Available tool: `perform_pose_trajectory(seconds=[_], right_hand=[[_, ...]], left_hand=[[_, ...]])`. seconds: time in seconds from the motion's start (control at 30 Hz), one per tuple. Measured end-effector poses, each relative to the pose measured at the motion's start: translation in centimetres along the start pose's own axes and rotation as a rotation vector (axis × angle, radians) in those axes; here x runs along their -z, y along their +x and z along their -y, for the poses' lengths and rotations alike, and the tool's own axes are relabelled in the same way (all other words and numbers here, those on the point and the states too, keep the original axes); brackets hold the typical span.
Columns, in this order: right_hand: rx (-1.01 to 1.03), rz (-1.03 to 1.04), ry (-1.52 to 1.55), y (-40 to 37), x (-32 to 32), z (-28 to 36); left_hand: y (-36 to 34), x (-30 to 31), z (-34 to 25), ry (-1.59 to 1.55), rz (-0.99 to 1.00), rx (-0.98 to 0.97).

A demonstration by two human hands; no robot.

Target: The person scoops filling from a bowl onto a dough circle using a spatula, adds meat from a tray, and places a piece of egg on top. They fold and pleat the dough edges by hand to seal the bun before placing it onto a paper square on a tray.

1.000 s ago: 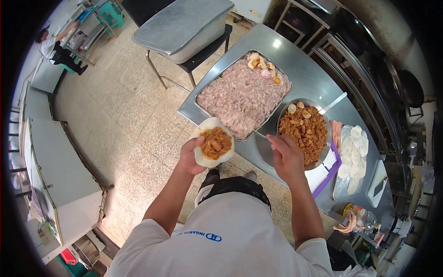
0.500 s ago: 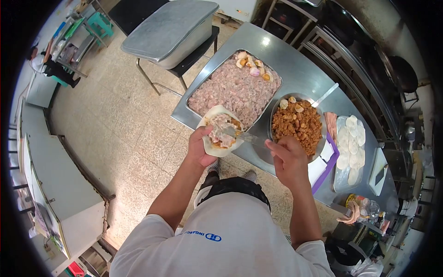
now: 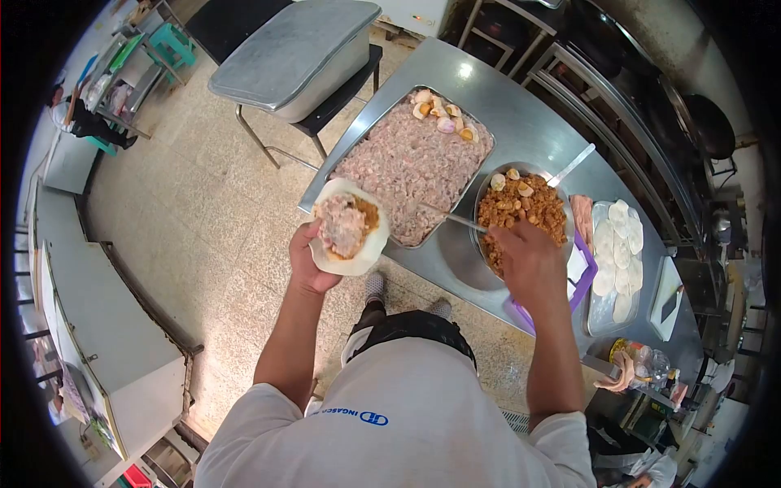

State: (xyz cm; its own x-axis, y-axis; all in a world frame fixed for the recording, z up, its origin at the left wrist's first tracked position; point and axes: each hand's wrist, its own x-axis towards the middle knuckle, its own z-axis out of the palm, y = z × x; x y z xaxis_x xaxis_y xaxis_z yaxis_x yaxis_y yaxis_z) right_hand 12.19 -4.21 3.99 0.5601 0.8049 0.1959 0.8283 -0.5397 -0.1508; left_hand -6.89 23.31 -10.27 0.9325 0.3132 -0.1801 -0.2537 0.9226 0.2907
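Note:
My left hand [image 3: 311, 262] holds up a round, pale dough wrapper [image 3: 373, 244], cupped under its lower left side. On the wrapper lies pink minced filling [image 3: 345, 228], with brown-orange filling [image 3: 368, 213] showing at its edge. My right hand [image 3: 530, 259] is closed on the handle of a thin metal spatula [image 3: 462, 221]. The spatula's far end touches the pink minced meat [image 3: 399, 159] in a rectangular metal tray [image 3: 490, 154]. Below the right hand is a round metal bowl [image 3: 451, 252] of brown chunky filling [image 3: 521, 203]; the hand covers part of it.
Several peeled egg pieces [image 3: 443, 114] lie on the meat. A metal spoon [image 3: 573, 164] leans in the bowl. To the right are a purple-rimmed tray [image 3: 587, 272] and wrappers [image 3: 620, 244] on a clear tray. A lidded metal container [image 3: 297, 53] sits on a chair at the left.
My left hand has moved left with the filled wrapper. My right hand has drawn the spatula off the wrapper and brought its end to the pink meat in the tray.

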Motion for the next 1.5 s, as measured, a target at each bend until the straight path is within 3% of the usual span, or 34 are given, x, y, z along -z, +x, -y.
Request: perform_pose_trajectory(seconds=[0.03, 0.1, 0.17, 0.23, 0.3, 0.43, 0.63, 0.73, 0.8, 0.83, 0.9, 0.93, 1.0, 1.13, 1.2, 1.37, 1.5], right_hand=[[-0.004, 0.000, -0.002, 0.8, -0.2, -0.3], [0.013, 0.145, -0.231, 2.0, -1.2, -0.6], [0.052, 0.239, -0.226, 2.3, -2.4, -0.6], [0.111, 0.337, -0.224, 2.8, -2.6, -0.2], [0.099, 0.436, -0.174, 2.8, -1.9, 0.4], [0.100, 0.464, -0.059, 1.7, -3.2, 0.9], [-0.029, 0.458, 0.082, 0.5, -5.9, 0.8], [-0.105, 0.395, 0.273, -1.2, -8.9, -0.5], [-0.326, 0.400, 0.673, -2.4, -10.5, -0.9], [-0.325, 0.399, 0.674, -3.0, -11.0, -0.9], [-0.422, 0.269, 0.858, -3.6, -11.5, -0.3], [-0.414, 0.274, 0.864, -3.7, -11.2, 0.1], [-0.295, 0.032, 0.778, -3.8, -9.9, 0.6], [-0.196, -0.051, 0.686, -3.1, -6.4, 2.9], [-0.065, -0.190, 0.671, -3.0, -6.5, 3.5], [-0.066, -0.098, 0.629, -3.7, -6.4, 3.0], [-0.118, -0.052, 0.645, -4.3, -3.1, 1.3]], left_hand=[[0.0, 0.7, -0.4, 0.190, -0.006, 0.018], [-1.2, 0.5, 0.2, 0.205, -0.001, -0.016], [-2.3, -2.2, 1.0, -0.125, 0.161, -0.061], [-2.6, -1.7, 1.1, -0.101, 0.151, -0.072], [-3.1, 1.1, 1.3, 0.014, 0.101, 0.112], [-5.3, 4.0, 3.6, -0.094, -0.021, 0.108], [-5.5, 6.3, 5.5, -0.179, -0.007, 0.151], [-5.4, 6.4, 5.7, -0.198, -0.022, 0.175], [-5.0, 5.7, 5.7, -0.224, -0.031, 0.181], [-4.9, 5.2, 5.7, -0.199, -0.029, 0.178], [-4.5, 4.6, 5.6, -0.170, -0.030, 0.162], [-4.0, 4.5, 5.4, -0.120, -0.027, 0.152], [-3.0, 3.4, 5.2, -0.041, -0.035, 0.121], [-1.0, 0.9, 5.0, 0.004, 0.018, 0.108], [-0.1, 0.3, 5.1, 0.046, 0.030, 0.112], [1.0, -1.5, 5.2, 0.168, 0.026, 0.105], [0.9, -3.1, 4.4, -0.029, 0.009, 0.078]])
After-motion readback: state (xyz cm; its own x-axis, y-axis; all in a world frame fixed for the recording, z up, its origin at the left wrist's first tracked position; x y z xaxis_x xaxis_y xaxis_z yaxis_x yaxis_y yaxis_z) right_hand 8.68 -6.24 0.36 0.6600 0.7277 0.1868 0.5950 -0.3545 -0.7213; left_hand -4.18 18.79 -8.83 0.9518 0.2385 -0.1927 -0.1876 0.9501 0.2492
